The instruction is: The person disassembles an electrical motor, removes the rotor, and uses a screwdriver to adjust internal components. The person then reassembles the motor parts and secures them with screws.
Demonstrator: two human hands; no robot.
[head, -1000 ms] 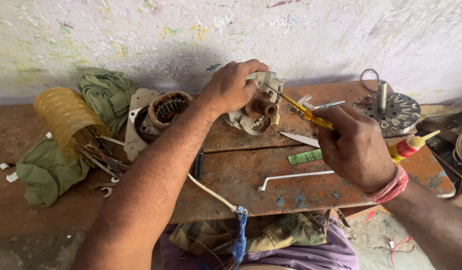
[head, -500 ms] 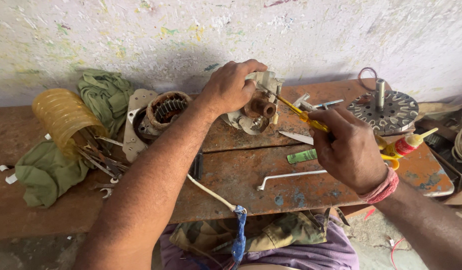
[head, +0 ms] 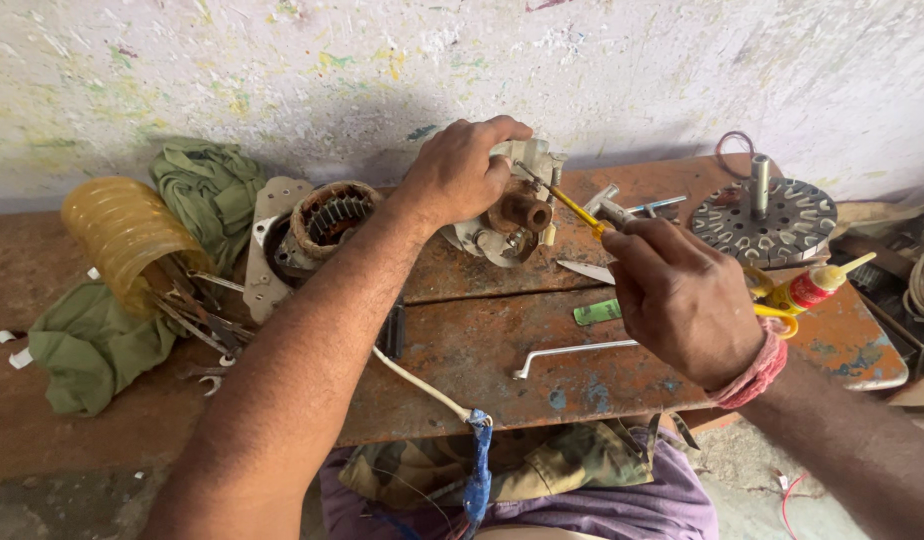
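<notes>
- Glue bottle (head: 815, 286): small, red body, yellow pointed nozzle, lying tilted just right of the right hand (head: 682, 300).
- Green label strip (head: 596, 312): flat, rectangular, on the rusty bench just left of that hand.

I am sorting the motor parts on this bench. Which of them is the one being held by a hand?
The pale motor housing with the brown shaft hub, gripped by the left hand. The copper-wound stator and slotted rotor disc lie untouched.
</notes>
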